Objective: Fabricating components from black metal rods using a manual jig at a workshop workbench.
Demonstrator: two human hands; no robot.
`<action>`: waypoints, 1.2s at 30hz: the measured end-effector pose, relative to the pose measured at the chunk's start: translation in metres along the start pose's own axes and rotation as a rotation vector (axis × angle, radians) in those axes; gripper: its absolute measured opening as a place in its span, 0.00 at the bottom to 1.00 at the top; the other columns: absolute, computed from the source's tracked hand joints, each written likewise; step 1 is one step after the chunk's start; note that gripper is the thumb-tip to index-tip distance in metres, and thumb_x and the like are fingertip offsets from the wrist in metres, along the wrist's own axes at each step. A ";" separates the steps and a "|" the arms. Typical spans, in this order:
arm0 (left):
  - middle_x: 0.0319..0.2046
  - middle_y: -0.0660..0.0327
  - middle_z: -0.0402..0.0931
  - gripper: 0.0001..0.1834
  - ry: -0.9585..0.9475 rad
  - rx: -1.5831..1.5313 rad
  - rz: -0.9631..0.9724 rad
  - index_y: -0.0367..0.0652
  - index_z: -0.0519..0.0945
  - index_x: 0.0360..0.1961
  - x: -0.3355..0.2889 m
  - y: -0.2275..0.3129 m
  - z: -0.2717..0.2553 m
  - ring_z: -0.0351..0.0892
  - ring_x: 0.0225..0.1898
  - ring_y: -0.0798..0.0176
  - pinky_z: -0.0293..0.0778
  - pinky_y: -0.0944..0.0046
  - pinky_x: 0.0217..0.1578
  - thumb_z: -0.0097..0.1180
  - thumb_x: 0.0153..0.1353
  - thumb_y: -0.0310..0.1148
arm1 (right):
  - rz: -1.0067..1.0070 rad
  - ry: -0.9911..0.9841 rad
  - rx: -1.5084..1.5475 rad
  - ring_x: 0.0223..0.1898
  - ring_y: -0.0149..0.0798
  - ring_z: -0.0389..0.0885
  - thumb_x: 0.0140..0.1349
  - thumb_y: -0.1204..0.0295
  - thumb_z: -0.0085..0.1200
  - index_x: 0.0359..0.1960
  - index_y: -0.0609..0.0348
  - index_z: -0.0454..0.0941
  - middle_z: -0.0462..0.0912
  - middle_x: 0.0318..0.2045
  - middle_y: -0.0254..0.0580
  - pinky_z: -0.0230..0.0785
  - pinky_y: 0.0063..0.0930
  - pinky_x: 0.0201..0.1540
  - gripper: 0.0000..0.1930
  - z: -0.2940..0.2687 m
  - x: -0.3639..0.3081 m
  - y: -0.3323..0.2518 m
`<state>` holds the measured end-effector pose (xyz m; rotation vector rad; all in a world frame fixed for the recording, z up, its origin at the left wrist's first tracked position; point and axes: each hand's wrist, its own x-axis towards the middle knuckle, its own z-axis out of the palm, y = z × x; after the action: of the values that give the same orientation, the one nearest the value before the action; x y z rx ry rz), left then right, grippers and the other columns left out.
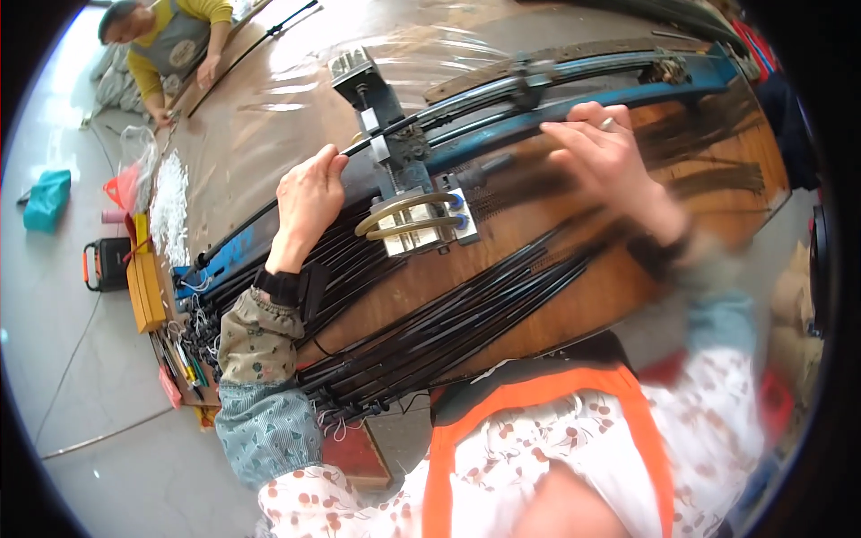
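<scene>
My left hand (pixel 309 199) is closed, its fingertips pinching a thin black rod (pixel 262 212) just left of a metal clamping fixture (pixel 381 125). The fixture has a silver block (pixel 415 235) with looped tan hoses (pixel 395 212) and blue fittings. My right hand (pixel 605 157), somewhat blurred, hovers by the blue beam (pixel 659 94) right of the fixture. Its index finger is stretched out, other fingers are partly bent, and nothing shows in it. Below the fixture lies a bundle of long black rods (pixel 475 305), spread toward me.
Another person (pixel 179 45) works at the table's far left, near a black rod (pixel 256 49). White small pieces (pixel 169 202) lie along the left edge, beside a yellow box (pixel 145 291). A black-and-orange case (pixel 108 264) and a teal bag (pixel 47 200) rest on the floor.
</scene>
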<state>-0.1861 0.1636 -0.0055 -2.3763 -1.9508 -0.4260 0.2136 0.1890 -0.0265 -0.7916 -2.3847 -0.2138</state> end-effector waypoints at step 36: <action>0.31 0.56 0.74 0.18 -0.012 -0.314 0.012 0.40 0.77 0.47 -0.151 0.202 0.021 0.77 0.37 0.52 0.75 0.56 0.33 0.58 0.52 0.26 | 0.066 -0.365 0.479 0.36 0.50 0.78 0.57 0.75 0.60 0.42 0.60 0.76 0.77 0.32 0.46 0.71 0.42 0.39 0.12 -0.034 -0.057 -0.059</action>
<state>-0.0124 -0.0186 -0.0322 -2.5713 -2.0030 -0.7715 0.2317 0.1021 -0.0311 -0.7178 -2.5788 0.5549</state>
